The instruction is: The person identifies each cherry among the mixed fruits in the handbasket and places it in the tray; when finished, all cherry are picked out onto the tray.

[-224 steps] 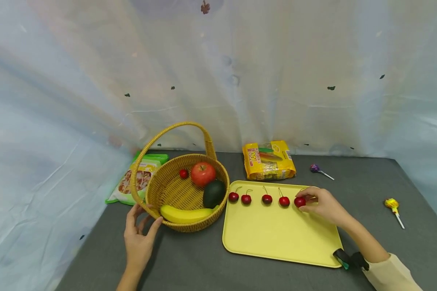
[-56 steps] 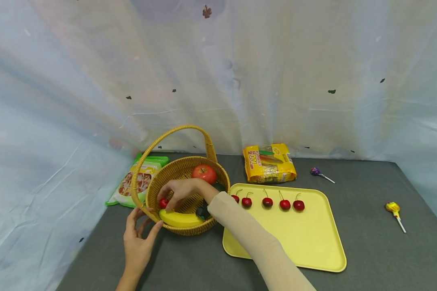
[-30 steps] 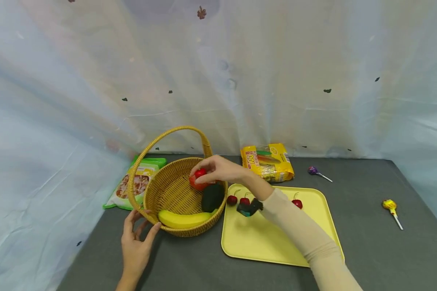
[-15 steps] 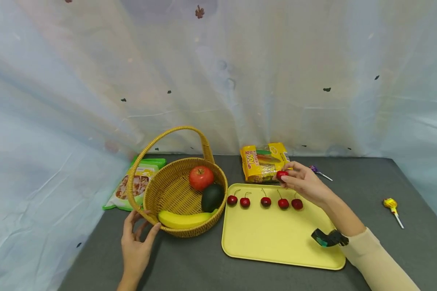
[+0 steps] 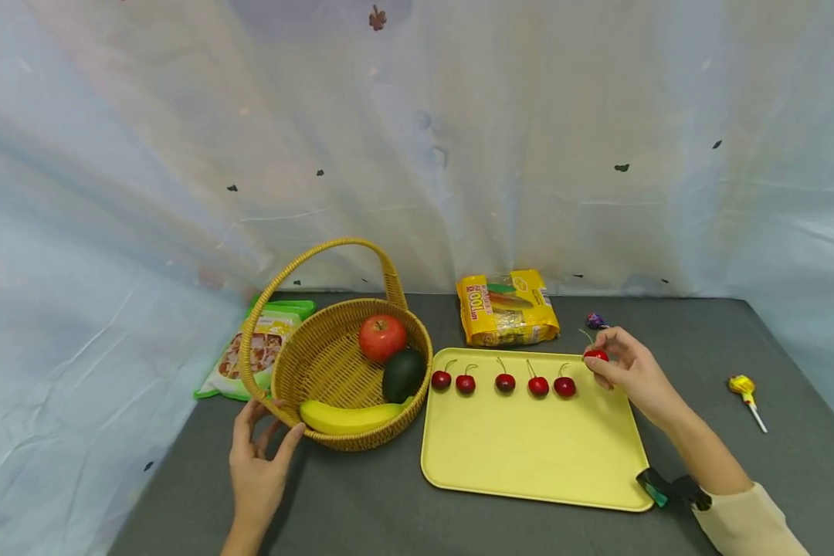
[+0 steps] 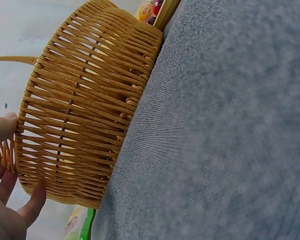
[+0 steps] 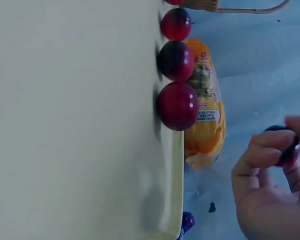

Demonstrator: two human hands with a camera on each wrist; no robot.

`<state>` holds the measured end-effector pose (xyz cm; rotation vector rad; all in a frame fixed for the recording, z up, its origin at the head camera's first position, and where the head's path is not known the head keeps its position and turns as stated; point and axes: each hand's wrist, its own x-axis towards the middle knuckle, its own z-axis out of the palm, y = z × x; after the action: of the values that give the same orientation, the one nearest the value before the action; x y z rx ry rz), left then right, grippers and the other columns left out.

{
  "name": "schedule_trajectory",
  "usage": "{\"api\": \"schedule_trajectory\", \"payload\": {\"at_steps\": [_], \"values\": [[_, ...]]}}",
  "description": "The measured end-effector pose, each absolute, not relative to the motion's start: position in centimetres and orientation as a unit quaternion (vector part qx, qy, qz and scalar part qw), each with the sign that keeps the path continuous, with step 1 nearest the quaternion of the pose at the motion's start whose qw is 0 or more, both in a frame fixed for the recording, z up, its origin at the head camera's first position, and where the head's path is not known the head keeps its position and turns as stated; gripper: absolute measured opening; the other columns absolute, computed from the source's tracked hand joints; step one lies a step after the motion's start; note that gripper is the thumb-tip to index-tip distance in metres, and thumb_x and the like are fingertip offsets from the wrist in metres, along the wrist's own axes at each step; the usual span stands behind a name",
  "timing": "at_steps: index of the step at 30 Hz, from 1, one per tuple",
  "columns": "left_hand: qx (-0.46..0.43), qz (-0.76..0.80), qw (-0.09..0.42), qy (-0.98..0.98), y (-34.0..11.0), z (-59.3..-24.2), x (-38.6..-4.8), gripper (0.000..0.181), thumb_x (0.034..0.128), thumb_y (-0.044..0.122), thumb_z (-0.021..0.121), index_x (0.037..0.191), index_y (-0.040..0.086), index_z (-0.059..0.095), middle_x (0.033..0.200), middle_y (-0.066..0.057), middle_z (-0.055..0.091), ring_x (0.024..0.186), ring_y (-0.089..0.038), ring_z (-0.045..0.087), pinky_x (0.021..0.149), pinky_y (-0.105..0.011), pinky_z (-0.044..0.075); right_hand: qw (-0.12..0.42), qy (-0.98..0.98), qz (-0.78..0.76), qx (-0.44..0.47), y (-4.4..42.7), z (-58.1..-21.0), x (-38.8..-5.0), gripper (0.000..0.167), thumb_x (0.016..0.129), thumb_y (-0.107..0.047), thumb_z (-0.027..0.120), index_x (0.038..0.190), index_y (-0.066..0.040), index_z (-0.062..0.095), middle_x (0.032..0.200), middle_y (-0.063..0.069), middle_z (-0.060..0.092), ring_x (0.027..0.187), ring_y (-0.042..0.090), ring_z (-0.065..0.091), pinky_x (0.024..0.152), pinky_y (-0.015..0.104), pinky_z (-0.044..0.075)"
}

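My left hand (image 5: 259, 471) grips the rim of the yellow wicker basket (image 5: 368, 442) near the foot of its handle. Inside the basket are a red apple (image 5: 382, 338), a dark green avocado (image 5: 403, 376) and a banana (image 5: 347, 418). Over the far right corner of the yellow tray (image 5: 528, 448), my right hand (image 5: 632, 374) pinches a stemmed cherry (image 5: 595, 354) between thumb and fingers. The right wrist view shows this cherry (image 7: 290, 152) raised above the tray surface. Several cherries (image 5: 504, 383) lie in a row along the tray's far edge, stems pointing away.
A yellow snack packet (image 5: 509, 309) lies behind the tray. A green and white bag (image 5: 260, 351) sits left of the basket. A purple lollipop (image 5: 595, 320) is partly hidden behind the right hand; a yellow lollipop (image 5: 746, 394) lies farther right. A curtain (image 5: 417, 154) hangs behind the table.
My right hand has taken a cherry from the basket and carried it right, to the tray's far right corner. Earlier it released the row's rightmost cherry. The left hand stays on the rim.
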<state>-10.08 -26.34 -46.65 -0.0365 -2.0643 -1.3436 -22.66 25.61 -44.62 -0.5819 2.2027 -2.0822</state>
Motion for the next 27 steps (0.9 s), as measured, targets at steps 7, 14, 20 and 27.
{"api": "schedule_trajectory", "payload": {"at_steps": [7,14,20,27], "values": [[-0.007,-0.511,0.329,-0.794,-26.28,-46.53,-9.97,0.073,0.083,-0.015,0.073,0.147,0.002,0.042,0.128,-0.024,0.052,0.121,-0.015,0.049,0.096,-0.014,0.049,-0.001,0.791,-0.593,-0.149,25.8,-44.86,-22.14,0.022,0.1,-0.009,0.062,0.113,0.007,0.056,0.095,0.013,0.062,0.058,0.026,0.049,0.045,0.038,0.039],[-0.007,-0.512,0.331,-0.793,-26.09,-46.24,-9.98,0.074,0.0816,-0.017,0.073,0.146,0.002,0.042,0.126,-0.021,0.053,0.121,-0.017,0.049,0.096,-0.014,0.049,0.093,0.838,-0.525,-0.117,26.1,-44.61,-21.96,0.038,0.095,-0.005,0.068,0.128,0.007,0.053,0.103,0.018,0.062,0.059,0.021,0.054,0.048,0.026,0.045],[-0.007,-0.514,0.33,-0.792,-26.11,-46.29,-10.02,0.071,0.0821,-0.017,0.072,0.145,-0.005,0.041,0.126,-0.021,0.053,0.121,-0.017,0.049,0.096,-0.014,0.049,0.095,0.86,-0.485,-0.123,26.39,-44.79,-21.9,0.039,0.092,-0.005,0.07,0.126,0.009,0.057,0.105,0.02,0.064,0.066,0.018,0.061,0.055,0.025,0.052],[-0.008,-0.514,0.329,-0.792,-26.3,-46.62,-10.08,0.071,0.0823,-0.016,0.072,0.144,-0.006,0.04,0.127,-0.023,0.053,0.121,-0.018,0.049,0.096,-0.013,0.049,0.103,0.875,-0.451,-0.142,26.67,-44.74,-21.79,0.035,0.097,-0.006,0.064,0.126,0.012,0.058,0.089,0.012,0.062,0.058,0.017,0.055,0.05,0.026,0.049]]}}
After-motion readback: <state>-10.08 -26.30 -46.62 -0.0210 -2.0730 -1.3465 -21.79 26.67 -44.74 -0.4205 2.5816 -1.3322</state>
